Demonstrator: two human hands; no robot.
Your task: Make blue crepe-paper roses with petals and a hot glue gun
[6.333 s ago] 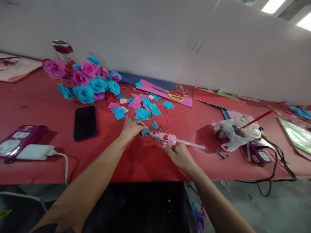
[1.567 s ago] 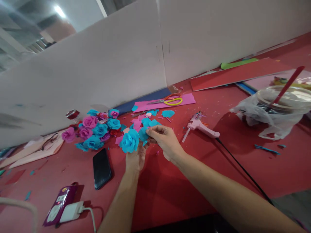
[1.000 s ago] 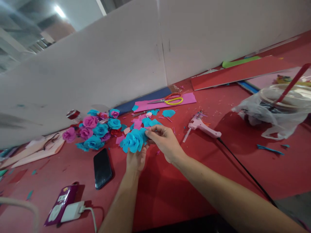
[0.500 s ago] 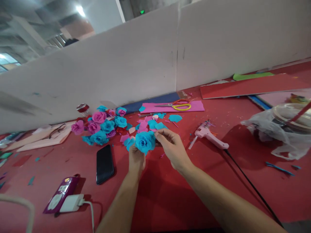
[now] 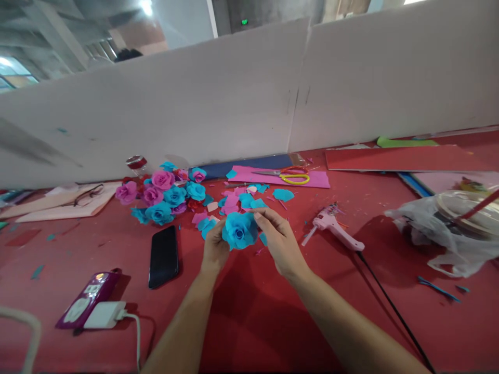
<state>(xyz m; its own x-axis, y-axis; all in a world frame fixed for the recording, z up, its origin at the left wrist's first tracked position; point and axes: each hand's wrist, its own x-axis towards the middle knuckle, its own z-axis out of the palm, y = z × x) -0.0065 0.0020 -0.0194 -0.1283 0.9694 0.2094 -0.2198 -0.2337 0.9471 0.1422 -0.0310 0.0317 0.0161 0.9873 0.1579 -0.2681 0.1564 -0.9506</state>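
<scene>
A blue paper flower is held up over the red table, its rolled centre facing me. My left hand is closed on it from the left and below; the flower hides some of those fingers. At the flower's right edge my right hand pinches an outer petal between thumb and forefinger. Just behind lie loose blue and pink paper petals. To the left of them sits a bunch of blue and pink paper flowers.
On the right lie a pink glue gun with its black cord and a plastic bag around a tape roll. Scissors rest on pink paper at the back. A phone and a purple power strip with a white charger are left.
The blue flower has turned to face me more and sits slightly further right. Both hands stay on it. The whole view has tilted slightly.
</scene>
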